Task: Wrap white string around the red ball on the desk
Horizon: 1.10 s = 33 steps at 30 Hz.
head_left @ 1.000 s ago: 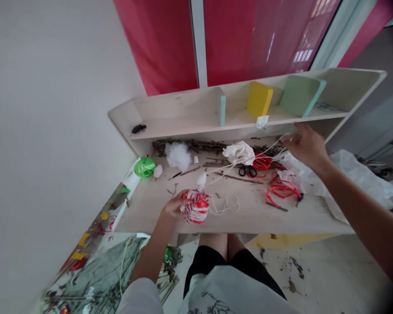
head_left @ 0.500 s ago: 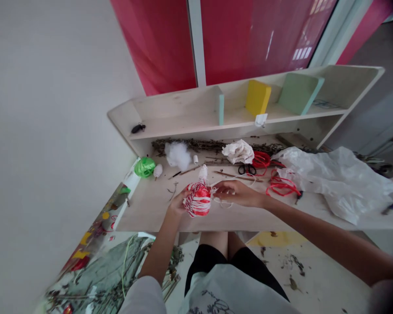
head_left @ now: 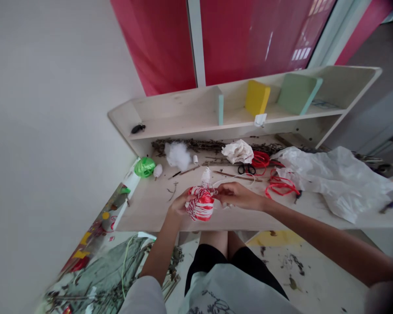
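Observation:
A round red ball wound with white and red-white string [head_left: 201, 208] is held over the front of the desk. My left hand [head_left: 180, 203] is closed round its left side. At its upper right, my right hand [head_left: 234, 194] has its fingers pinched on white string [head_left: 245, 177], which loops away toward the back of the desk. Just above the ball is a small white wrapped piece [head_left: 206, 177]; whether it is joined to the ball I cannot tell. My right fingertips are close to the ball's side.
Black-handled scissors [head_left: 246, 169], red cord [head_left: 282, 186] and crumpled white paper [head_left: 238, 151] lie behind my hands. A plastic bag [head_left: 337, 179] covers the right side. White fluff [head_left: 178, 155] and a green ribbon ball [head_left: 144, 167] are at the left. Dry stalks line the back below a shelf [head_left: 180, 124].
The ball has moved slightly right and down in my left hand, tilting a little. My right hand's fingers have drawn closer together beside it.

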Available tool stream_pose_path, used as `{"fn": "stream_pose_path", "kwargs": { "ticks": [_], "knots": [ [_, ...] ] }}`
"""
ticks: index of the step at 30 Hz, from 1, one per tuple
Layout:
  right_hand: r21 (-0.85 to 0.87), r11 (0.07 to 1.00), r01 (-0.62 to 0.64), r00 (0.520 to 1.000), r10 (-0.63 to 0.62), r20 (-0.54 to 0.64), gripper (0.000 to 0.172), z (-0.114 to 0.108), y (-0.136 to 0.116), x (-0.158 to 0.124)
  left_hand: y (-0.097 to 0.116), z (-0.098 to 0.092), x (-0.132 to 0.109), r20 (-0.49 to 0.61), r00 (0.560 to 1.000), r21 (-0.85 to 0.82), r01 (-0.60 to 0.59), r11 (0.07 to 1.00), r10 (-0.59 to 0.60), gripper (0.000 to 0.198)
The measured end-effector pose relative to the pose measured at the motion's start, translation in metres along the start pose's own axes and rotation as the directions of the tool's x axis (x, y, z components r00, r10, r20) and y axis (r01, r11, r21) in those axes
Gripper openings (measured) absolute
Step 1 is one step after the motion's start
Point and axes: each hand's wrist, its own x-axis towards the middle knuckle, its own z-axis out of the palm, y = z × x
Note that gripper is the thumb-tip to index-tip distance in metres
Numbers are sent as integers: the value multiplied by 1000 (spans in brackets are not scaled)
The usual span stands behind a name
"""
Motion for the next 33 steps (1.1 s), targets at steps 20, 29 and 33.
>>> {"fn": "stream_pose_path", "kwargs": {
  "ticks": [20, 29, 33],
  "knots": [
    [440, 878, -189, 973, 228, -38, 45, 1, 10, 32, 11, 8, 12, 38, 992, 214, 112, 970, -122, 46],
    [645, 764, 10, 886, 292, -360, 27, -23, 10, 51, 11, -4, -16, -69, 995, 193, 81, 978, -69, 48],
    [574, 819, 21, 860, 278, -428, 30, -37, 14, 49, 14, -10, -21, -126, 990, 228, 83, 970, -55, 47]
  ]
}}
